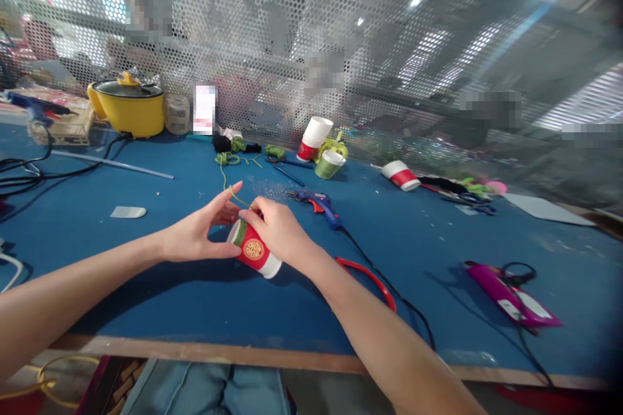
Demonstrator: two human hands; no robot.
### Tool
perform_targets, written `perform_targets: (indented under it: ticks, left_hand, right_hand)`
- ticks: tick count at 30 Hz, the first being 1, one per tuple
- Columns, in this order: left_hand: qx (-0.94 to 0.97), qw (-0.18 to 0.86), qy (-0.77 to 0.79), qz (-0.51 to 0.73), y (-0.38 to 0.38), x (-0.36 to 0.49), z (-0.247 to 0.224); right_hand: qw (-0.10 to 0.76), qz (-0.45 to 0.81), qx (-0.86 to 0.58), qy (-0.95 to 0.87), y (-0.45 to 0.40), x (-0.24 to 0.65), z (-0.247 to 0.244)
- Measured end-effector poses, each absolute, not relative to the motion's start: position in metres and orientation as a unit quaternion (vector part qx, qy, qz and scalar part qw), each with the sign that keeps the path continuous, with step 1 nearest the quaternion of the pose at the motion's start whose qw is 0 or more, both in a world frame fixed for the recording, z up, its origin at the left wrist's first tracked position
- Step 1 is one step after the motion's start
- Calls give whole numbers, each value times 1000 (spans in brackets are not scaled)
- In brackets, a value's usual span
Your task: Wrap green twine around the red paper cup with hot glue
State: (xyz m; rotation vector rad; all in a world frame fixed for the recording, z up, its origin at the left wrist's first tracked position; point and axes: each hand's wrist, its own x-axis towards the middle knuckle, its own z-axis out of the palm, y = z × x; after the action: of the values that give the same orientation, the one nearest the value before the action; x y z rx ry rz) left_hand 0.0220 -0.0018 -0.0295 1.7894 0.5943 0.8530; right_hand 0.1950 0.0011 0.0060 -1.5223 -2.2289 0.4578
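Observation:
A red and white paper cup with a gold emblem lies tilted between my hands, with green yarn wound in a band at one end. My left hand steadies the cup with its thumb on the near side, and the index finger is raised with a strand of the yarn across it. My right hand grips the cup from the upper right, thumb pressed by the green band; its other fingertips are partly hidden. That strand runs back to a small heap of green yarn on the blue table.
A blue glue gun with a black cord lies right of my hands, near a red curved handle. Behind stand stacked cups and a green-wrapped cup. A yellow pot is far left, a purple packet right.

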Motion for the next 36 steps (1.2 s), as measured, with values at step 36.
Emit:
perform_targets:
  ticks: [36]
  left_hand:
    - [638, 613, 339, 322, -7, 24, -17]
  right_hand:
    - [162, -11, -525, -835, -22, 187, 8]
